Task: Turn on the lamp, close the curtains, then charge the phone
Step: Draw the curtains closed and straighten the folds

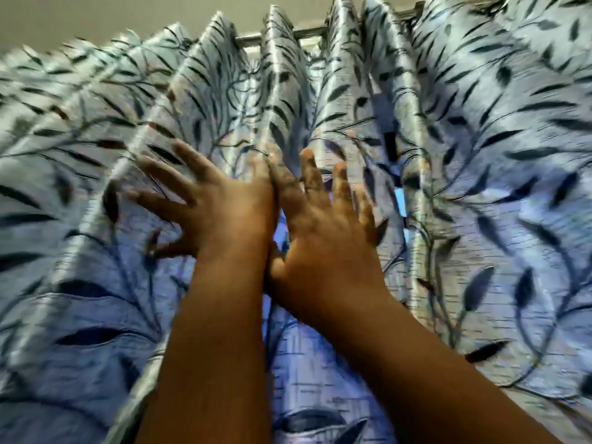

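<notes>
My left hand (pixel 221 206) is raised with fingers (pixel 189 158) spread wide and thumb splayed low, its palm laid flat against the curtains (pixel 480 129); it grips nothing. My right hand (pixel 326 225) lies just beside it, the inner edges of the two hands touching along the middle, its fingers extended and only slightly parted, likewise pressed on the fabric without pinching a fold. Both forearms rise from the bottom edge of the view and converge at the wrists. The curtains, pale blue with dark leaf sprigs, hang in deep vertical pleats filling nearly the whole view; a narrow bright slit shows just right of my right hand. A curtain rod (pixel 310 32) crosses their top edge, beneath a plain ceiling (pixel 96 17). Motion blur softens the fabric's left side.
</notes>
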`<state>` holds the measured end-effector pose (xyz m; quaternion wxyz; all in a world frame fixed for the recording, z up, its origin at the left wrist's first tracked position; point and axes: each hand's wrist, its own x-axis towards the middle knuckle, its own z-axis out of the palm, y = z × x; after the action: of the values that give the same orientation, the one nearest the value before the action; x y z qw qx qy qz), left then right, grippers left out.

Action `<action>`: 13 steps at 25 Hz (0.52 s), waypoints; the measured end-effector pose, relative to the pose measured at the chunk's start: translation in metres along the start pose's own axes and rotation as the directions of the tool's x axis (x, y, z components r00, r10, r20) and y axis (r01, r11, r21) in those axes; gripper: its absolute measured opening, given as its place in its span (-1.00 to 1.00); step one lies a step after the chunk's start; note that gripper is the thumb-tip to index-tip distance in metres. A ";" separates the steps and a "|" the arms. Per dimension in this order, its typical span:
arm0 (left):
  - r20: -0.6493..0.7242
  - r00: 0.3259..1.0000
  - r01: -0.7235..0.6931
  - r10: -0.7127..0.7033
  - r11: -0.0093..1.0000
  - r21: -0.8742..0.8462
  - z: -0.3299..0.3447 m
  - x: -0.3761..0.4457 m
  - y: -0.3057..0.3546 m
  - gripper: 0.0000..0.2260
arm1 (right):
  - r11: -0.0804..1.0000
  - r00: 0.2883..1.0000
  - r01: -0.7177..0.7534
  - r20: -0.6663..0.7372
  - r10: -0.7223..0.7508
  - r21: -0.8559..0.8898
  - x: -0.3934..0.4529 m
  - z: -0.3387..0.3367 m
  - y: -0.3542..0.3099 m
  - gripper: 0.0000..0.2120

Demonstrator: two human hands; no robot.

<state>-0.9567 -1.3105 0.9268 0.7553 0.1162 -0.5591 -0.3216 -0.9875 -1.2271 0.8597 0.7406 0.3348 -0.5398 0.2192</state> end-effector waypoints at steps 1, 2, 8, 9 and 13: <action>0.070 0.997 0.030 -0.029 1.000 -0.010 -0.008 0.001 -0.005 -0.20 | 1.000 0.998 0.020 0.065 -0.021 0.010 0.002 0.006 -0.006 -0.19; 0.105 0.994 0.032 -0.033 0.999 0.010 -0.011 0.001 -0.015 -0.22 | 0.999 0.995 0.037 0.095 -0.037 0.006 0.003 0.014 -0.010 -0.18; -0.492 0.684 -0.319 0.538 0.827 0.462 -0.061 0.020 -0.066 -0.31 | 0.999 0.998 0.006 0.065 -0.009 0.036 -0.004 0.049 -0.032 -0.11; -0.431 0.795 -0.216 0.427 0.863 0.457 -0.064 0.030 -0.076 -0.24 | 0.999 0.998 0.023 0.060 -0.026 0.044 -0.006 0.052 -0.039 -0.08; -0.063 0.998 0.036 -0.013 0.924 0.380 -0.081 0.047 -0.119 -0.20 | 0.993 0.991 0.086 0.092 -0.094 0.078 -0.011 0.068 -0.071 -0.05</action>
<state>-0.9162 -1.4455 0.8717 0.7306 0.2771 -0.5866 -0.2129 -0.9867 -1.3249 0.8439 0.7102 0.3961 -0.5503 0.1893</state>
